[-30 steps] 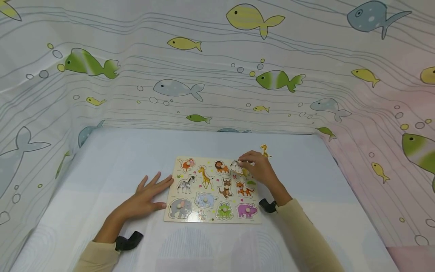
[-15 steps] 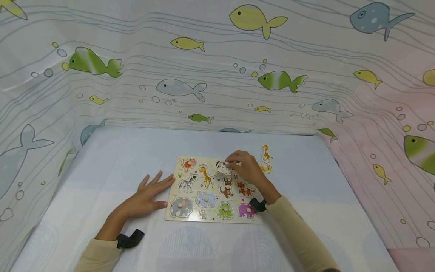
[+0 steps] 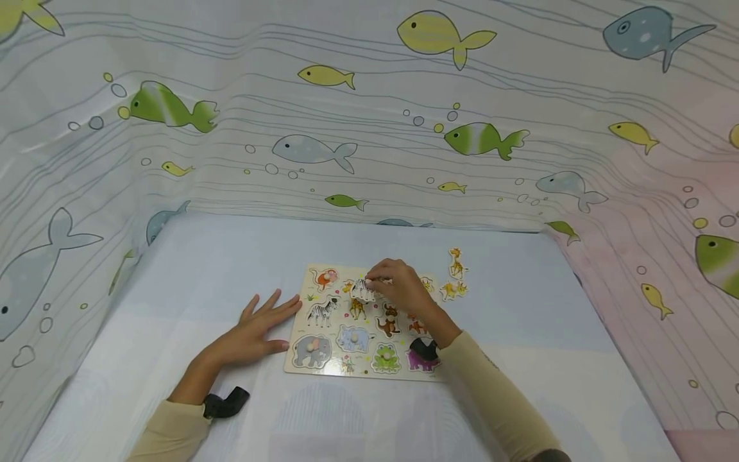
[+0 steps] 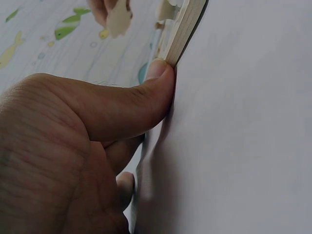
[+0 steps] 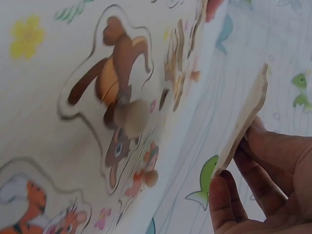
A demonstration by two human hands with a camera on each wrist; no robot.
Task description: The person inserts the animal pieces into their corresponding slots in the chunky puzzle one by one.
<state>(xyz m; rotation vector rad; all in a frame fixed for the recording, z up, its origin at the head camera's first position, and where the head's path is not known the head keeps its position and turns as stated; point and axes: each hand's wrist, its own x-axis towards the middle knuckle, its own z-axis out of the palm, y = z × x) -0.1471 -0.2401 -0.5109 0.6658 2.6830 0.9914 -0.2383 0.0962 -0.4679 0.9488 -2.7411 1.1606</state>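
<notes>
Thumb and fingers of my right hand [image 3: 401,289] pinch a zebra puzzle piece [image 3: 360,290] by its knob. The piece is held above the wooden peg puzzle board [image 3: 297,330], over the giraffe picture. Seen in the right wrist view, the zebra piece [image 5: 243,122] is clear of the board and shows its thin edge. My left hand [image 3: 254,337] lies with fingers spread at the board's left edge. In the left wrist view its thumb [image 4: 156,87] touches that edge. Several animals fill the board, among them a kangaroo, an elephant and a frog with knobs.
A loose giraffe piece [image 3: 456,264] and a yellow-orange animal piece [image 3: 454,291] lie on the table beyond the board's upper right. A fish-print cloth [image 3: 381,160] surrounds the pale table [image 3: 519,308].
My right hand has carried the zebra piece leftward, from the board's upper right corner, past the lion, to above the giraffe picture. The left hand has stayed at the board's edge.
</notes>
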